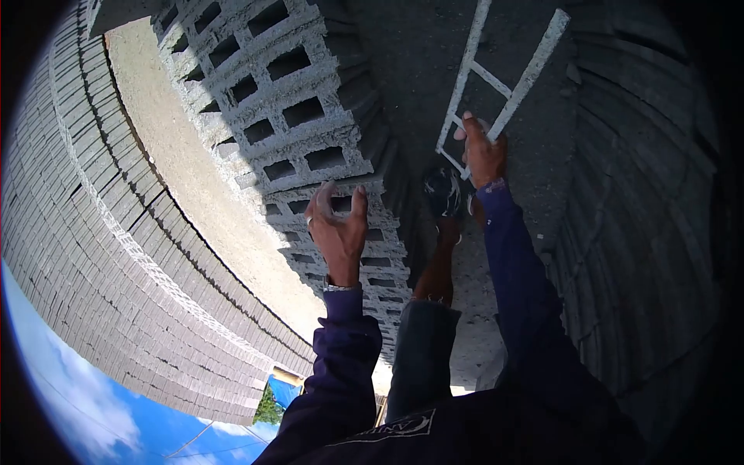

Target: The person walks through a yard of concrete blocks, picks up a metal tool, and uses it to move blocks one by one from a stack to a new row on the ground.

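Note:
My right hand is wrapped round the lower end of a ladder-like metal frame, pale and crusted, with two long bars and short crosspieces between them. The frame hangs over the shaded ground, its far ends pointing away from me. Off to the left, my left hand holds nothing; thumb and fingers are curved and spread apart over the stack of hollow concrete blocks. Its fingertips overlap the block edges in this view. A ring shows on that hand, and a band circles the wrist.
My foot in a dark shoe stands on the shaded ground between the block stack and another tall stack at right. Beyond a sunlit strip of ground, a long wall of stacked blocks curves along the left.

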Motion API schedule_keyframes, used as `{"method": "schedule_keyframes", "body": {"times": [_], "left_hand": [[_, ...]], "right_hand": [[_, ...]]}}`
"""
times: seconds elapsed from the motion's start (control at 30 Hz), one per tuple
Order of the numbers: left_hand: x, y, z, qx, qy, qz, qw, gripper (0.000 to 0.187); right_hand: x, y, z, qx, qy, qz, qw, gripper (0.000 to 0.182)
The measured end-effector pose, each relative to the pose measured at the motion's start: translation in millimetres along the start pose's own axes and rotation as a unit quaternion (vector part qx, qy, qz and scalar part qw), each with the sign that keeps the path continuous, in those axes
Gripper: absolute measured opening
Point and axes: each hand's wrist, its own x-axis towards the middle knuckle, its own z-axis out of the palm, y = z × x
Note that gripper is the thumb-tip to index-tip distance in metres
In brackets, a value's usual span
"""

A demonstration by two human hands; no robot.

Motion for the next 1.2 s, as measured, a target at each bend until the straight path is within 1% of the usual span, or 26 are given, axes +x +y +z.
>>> {"method": "schedule_keyframes", "body": {"times": [0.03,0.07,0.17,0.23,0.27,0.33,0.37,0.4,0.47,0.5,0.53,0.6,0.63,0.67,0.73,0.8,0.87,0.9,0.93,0.97,1.0,1.03,1.07,1.1,1.13,1.2], "left_hand": [[14.2,1.8,7.6,0.027,0.008,0.021,0.999,0.064],[27.8,1.4,21.2,0.023,0.009,0.023,0.999,0.064],[62.4,9.0,58.4,0.094,-0.012,0.031,0.995,0.068],[78.6,14.1,68.6,0.105,-0.113,-0.109,0.982,0.07],[80.5,11.5,74.8,0.104,-0.116,-0.107,0.982,0.07],[78.3,3.3,81.3,0.058,-0.018,-0.1,0.993,0.067],[78.0,-4.2,82.2,0.033,-0.007,-0.078,0.996,0.06],[71.9,-13.2,77.7,0.038,-0.008,-0.08,0.996,0.06],[65.0,-23.0,67.2,-0.04,-0.008,-0.042,0.998,0.056],[60.1,-28.6,62.4,-0.119,-0.049,-0.097,0.987,0.052],[53.6,-22.6,50.2,-0.109,-0.061,-0.109,0.986,0.052],[61.5,-2.2,33.9,-0.024,-0.114,-0.19,0.975,0.048],[59.4,-21.9,46.2,-0.067,-0.081,-0.128,0.986,0.045],[59.8,-22.6,45.9,-0.066,-0.084,-0.127,0.986,0.045],[57.7,-24.7,46.0,-0.046,-0.092,-0.131,0.986,0.044],[58.7,-23.3,48.8,-0.07,-0.073,-0.135,0.986,0.044],[58.9,-8.3,39.9,-0.051,-0.114,-0.188,0.974,0.066],[58.3,-5.3,39.5,-0.051,-0.115,-0.186,0.975,0.066],[60.4,-2.4,41.1,-0.078,-0.11,-0.182,0.974,0.066],[59.8,-1.8,40.1,-0.102,-0.102,-0.185,0.972,0.066],[58.3,-7.0,41.4,-0.098,-0.101,-0.19,0.972,0.066],[60.6,-6.8,43.9,-0.046,-0.1,-0.168,0.98,0.066],[61.6,-4.3,44.2,0.004,-0.1,-0.145,0.984,0.066],[61.7,2.2,43.0,0.005,-0.14,-0.135,0.981,0.064],[63.4,6.6,49.8,-0.003,-0.134,-0.135,0.982,0.064],[61.2,6.2,64.1,0.094,-0.132,-0.036,0.986,0.06]], "right_hand": [[-3.5,-7.1,1.3,0.014,0.001,0.013,1.0,0.041],[-4.5,-13.0,4.0,0.013,0.003,0.008,1.0,0.041],[-0.8,-24.3,13.3,-0.007,-0.004,-0.008,1.0,0.043],[5.2,-30.4,15.7,-0.017,-0.02,0.002,1.0,0.045],[12.8,-31.4,18.6,-0.03,-0.028,0.0,0.999,0.046],[28.0,-31.0,32.6,-0.02,-0.018,-0.014,1.0,0.045],[29.9,-28.2,39.2,-0.01,-0.011,-0.025,1.0,0.045],[30.9,-26.1,45.1,-0.008,-0.012,-0.02,1.0,0.045],[44.3,-28.8,58.8,0.009,-0.008,-0.018,1.0,0.045],[47.4,-28.0,61.2,0.002,-0.022,-0.03,0.999,0.045],[48.5,-29.3,65.3,0.022,-0.029,-0.037,0.999,0.046],[49.5,-37.7,74.8,0.038,-0.025,-0.076,0.996,0.045],[55.3,-47.1,77.2,0.041,-0.023,-0.082,0.996,0.045],[53.4,-53.4,76.6,0.036,-0.033,-0.079,0.996,0.045],[54.2,-47.9,81.4,0.029,-0.045,-0.072,0.996,0.046],[62.2,-27.4,95.8,0.018,-0.091,-0.055,0.994,0.045],[78.5,31.0,123.5,-0.05,-0.078,-0.015,0.996,0.049],[79.6,49.4,126.5,-0.1,-0.076,-0.038,0.991,0.05],[81.2,46.3,128.0,-0.15,-0.072,-0.064,0.984,0.05],[78.4,44.6,124.4,-0.149,-0.074,-0.064,0.984,0.05],[69.2,44.1,115.7,-0.123,-0.08,-0.021,0.989,0.049],[61.8,41.2,107.3,-0.098,-0.085,0.023,0.991,0.048],[60.5,44.7,104.9,-0.043,-0.051,0.01,0.998,0.047],[59.0,39.2,92.7,-0.049,-0.043,0.037,0.997,0.046],[56.5,20.7,82.2,-0.055,-0.035,0.059,0.996,0.045],[56.6,2.5,68.8,-0.034,0.003,0.028,0.999,0.042]]}}
